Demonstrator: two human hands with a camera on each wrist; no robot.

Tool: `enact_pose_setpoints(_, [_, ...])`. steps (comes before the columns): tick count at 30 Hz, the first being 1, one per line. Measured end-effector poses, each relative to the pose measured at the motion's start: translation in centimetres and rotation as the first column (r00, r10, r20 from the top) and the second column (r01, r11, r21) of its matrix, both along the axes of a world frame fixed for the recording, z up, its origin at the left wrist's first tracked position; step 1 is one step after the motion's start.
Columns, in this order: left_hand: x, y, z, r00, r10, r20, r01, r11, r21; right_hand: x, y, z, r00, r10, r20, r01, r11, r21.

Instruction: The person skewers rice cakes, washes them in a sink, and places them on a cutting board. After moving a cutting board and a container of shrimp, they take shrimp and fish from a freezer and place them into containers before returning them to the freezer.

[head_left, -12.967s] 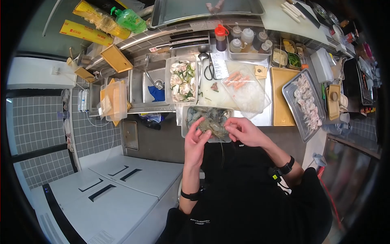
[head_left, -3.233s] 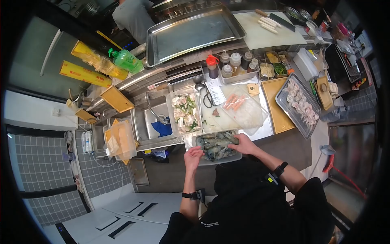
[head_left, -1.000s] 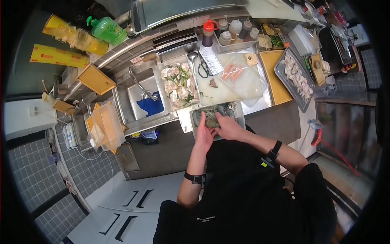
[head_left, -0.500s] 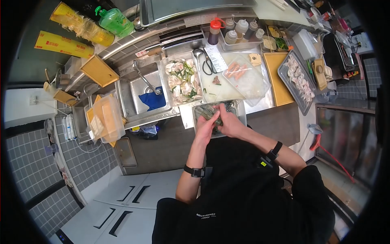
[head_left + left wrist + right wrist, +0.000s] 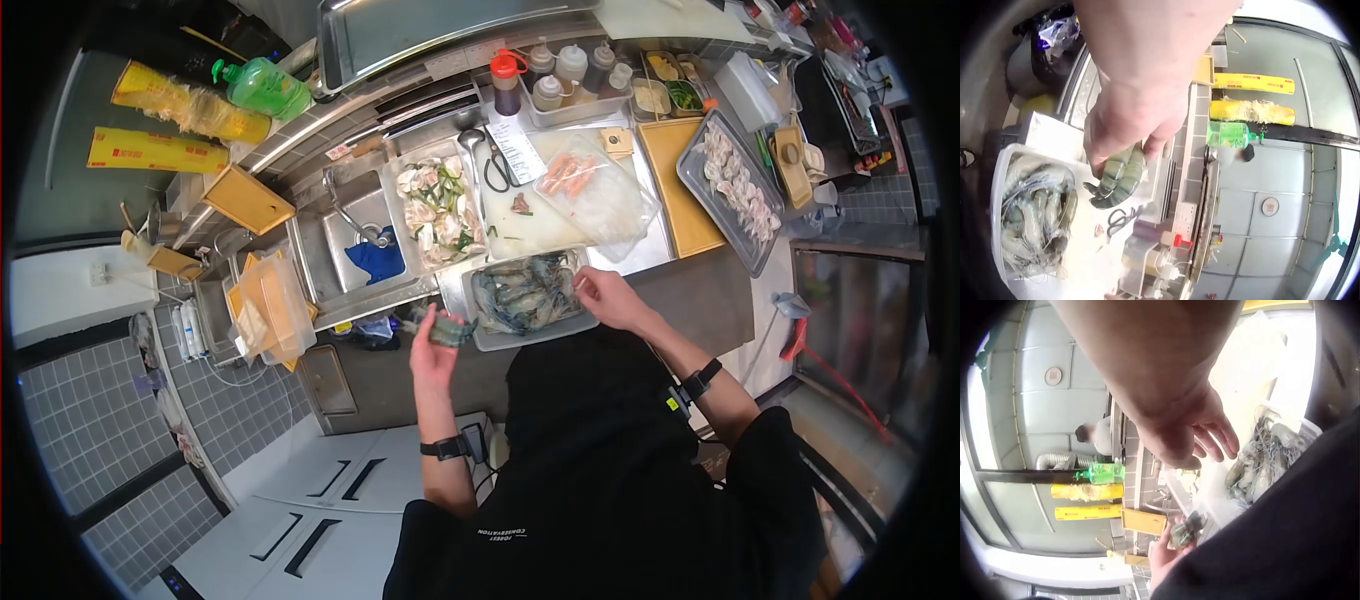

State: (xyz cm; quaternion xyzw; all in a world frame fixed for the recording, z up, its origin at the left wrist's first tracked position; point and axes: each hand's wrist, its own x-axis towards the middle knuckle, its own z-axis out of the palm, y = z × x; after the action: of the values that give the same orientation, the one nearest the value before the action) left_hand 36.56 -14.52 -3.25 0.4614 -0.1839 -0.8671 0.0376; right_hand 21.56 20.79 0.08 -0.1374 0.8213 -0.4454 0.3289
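Note:
Grey-green raw shrimp (image 5: pixel 528 290) fill a clear plastic tub (image 5: pixel 495 340) at the counter's front edge. Left of the tub, my left hand (image 5: pixel 434 352) holds a few shrimp (image 5: pixel 452 332); in the left wrist view their striped tails (image 5: pixel 1119 178) hang from the curled fingers. My right hand (image 5: pixel 612 298) hovers at the tub's right rim. In the right wrist view the right hand (image 5: pixel 1188 428) has loosely bent fingers and holds nothing. That view also shows the shrimp (image 5: pixel 1186 531) in the left hand.
Behind the tub lie a white cutting board (image 5: pixel 540 228), black scissors (image 5: pixel 497 172) and a bag of orange sticks (image 5: pixel 568 175). A container of pale pieces with greens (image 5: pixel 440 210) stands beside the sink (image 5: pixel 335 275). At right is a metal tray (image 5: pixel 768 262).
My hands were together over the tub. The left hand has moved left and out of it with shrimp, and the right hand has drawn away to the right rim.

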Motion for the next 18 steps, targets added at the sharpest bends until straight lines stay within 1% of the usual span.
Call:
enact_pose_setpoints(1, [0.7, -0.2, 0.2, 1.0, 0.009, 0.025, -0.008, 0.998, -0.057, -0.1, 1.5, -1.0, 1.0, -0.005, 0.006, 0.005, 1.0, -0.006])
enact_pose_setpoints(2, [1.3, -0.1, 0.3, 0.999, 0.011, 0.046, -0.004, 0.989, -0.145, -0.4, 3.0, -2.0, 1.0, -0.015, -0.021, 0.016, 0.999, 0.044])
enact_pose_setpoints(4, [2.8, -0.1, 0.3, 0.998, -0.01, 0.064, 0.021, 0.984, -0.175, -1.4, 6.0, -4.4, 0.996, -0.039, -0.074, 0.051, 0.985, 0.167])
enact_pose_setpoints(5, [3.6, 0.0, 0.6, 0.996, -0.019, 0.089, 0.036, 0.98, -0.196, -1.9, 7.5, -5.7, 0.995, -0.057, -0.077, 0.068, 0.985, 0.156])
enact_pose_setpoints(6, [4.1, 0.3, 1.0, 0.996, -0.036, 0.087, 0.053, 0.977, -0.206, -2.5, 9.0, -7.0, 0.989, -0.132, -0.06, 0.141, 0.973, 0.185])
enact_pose_setpoints(7, [4.6, 0.7, 1.4, 0.992, 0.038, 0.123, -0.013, 0.98, -0.198, -3.0, 10.3, -8.5, 0.977, -0.21, -0.043, 0.214, 0.953, 0.217])
enact_pose_setpoints(8, [5.3, 1.0, 1.9, 0.981, 0.108, 0.163, -0.076, 0.979, -0.192, -3.4, 11.4, -10.6, 0.931, -0.364, -0.019, 0.358, 0.903, 0.236])
enact_pose_setpoints(9, [6.3, 1.1, 2.2, 0.982, 0.085, 0.167, -0.051, 0.978, -0.201, -3.6, 12.4, -13.5, 0.922, -0.387, -0.012, 0.379, 0.896, 0.23])
enact_pose_setpoints(11, [7.6, 1.0, 2.5, 0.976, 0.167, 0.139, -0.137, 0.969, -0.207, -4.5, 13.5, -19.6, 0.745, -0.664, -0.071, 0.651, 0.699, 0.296])
enact_pose_setpoints(12, [8.0, 1.1, 3.0, 0.978, 0.155, 0.138, -0.122, 0.967, -0.224, -5.2, 13.3, -21.5, 0.715, -0.699, 0.019, 0.658, 0.681, 0.32])
enact_pose_setpoints(13, [8.3, 1.5, 3.5, 0.973, 0.153, 0.173, -0.114, 0.97, -0.216, -5.6, 12.4, -20.4, 0.705, -0.708, 0.034, 0.667, 0.679, 0.308])
enact_pose_setpoints(14, [8.4, 1.7, 3.7, 0.966, 0.156, 0.207, -0.112, 0.972, -0.208, -6.0, 11.1, -19.3, 0.548, -0.812, 0.201, 0.754, 0.584, 0.302])
enact_pose_setpoints(15, [8.4, 1.9, 3.7, 0.966, 0.153, 0.209, -0.105, 0.968, -0.226, -6.0, 10.3, -19.1, 0.361, -0.86, 0.361, 0.817, 0.478, 0.323])
enact_pose_setpoints(16, [8.4, 2.2, 3.6, 0.965, 0.134, 0.224, -0.083, 0.971, -0.224, -5.8, 10.0, -18.9, 0.355, -0.856, 0.377, 0.817, 0.48, 0.321])
enact_pose_setpoints(18, [8.1, 3.0, 3.8, 0.96, 0.112, 0.258, -0.053, 0.973, -0.227, -5.9, 10.2, -18.7, 0.412, -0.779, 0.473, 0.787, 0.566, 0.245])
